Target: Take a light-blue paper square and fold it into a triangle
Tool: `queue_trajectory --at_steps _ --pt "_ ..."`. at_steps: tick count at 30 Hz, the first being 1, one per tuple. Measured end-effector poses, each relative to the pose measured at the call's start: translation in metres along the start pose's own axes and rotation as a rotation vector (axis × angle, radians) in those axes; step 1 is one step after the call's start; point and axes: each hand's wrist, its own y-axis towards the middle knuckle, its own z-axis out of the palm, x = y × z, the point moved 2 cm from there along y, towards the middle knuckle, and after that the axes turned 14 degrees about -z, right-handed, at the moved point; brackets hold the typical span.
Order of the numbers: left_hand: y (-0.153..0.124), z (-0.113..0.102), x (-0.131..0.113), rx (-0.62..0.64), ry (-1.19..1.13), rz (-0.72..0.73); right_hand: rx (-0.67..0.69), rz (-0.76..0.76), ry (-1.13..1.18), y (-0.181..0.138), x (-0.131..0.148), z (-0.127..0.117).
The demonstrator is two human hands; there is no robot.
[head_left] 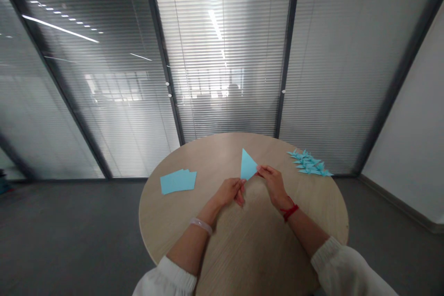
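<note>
A light blue paper triangle [247,165] stands above the middle of the round wooden table [243,240], held up at its lower corners. My left hand [231,192] pinches the lower left corner. My right hand [274,180] pinches the lower right corner. Both hands have their fingers closed on the paper. A pale bracelet sits on my left wrist, a red cord on my right.
A small stack of blue paper sheets [178,181] lies on the table's left side. Several folded blue paper figures [308,163] lie in a cluster at the far right edge. Glass walls with blinds [222,55] stand behind the table; grey floor surrounds it.
</note>
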Motion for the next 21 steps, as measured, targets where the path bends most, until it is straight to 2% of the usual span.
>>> queue_trajectory --at_steps 2,4,10,17,21 --pt "0.001 0.0 0.001 0.036 -0.045 -0.013 -0.004 0.01 0.028 0.0 -0.001 0.0" --pt "0.001 -0.002 0.0 0.017 -0.055 0.015 -0.008 0.024 0.055 0.0 0.0 0.001" --pt "0.001 -0.011 -0.008 -0.181 -0.044 0.141 0.066 0.096 0.08 -0.002 0.01 0.008" --pt "0.006 -0.019 -0.009 -0.261 -0.294 0.101 0.173 0.112 0.079 -0.006 0.015 0.012" --pt "0.004 -0.023 -0.007 -0.299 -0.351 0.069 0.22 0.143 0.058 -0.007 0.013 0.012"
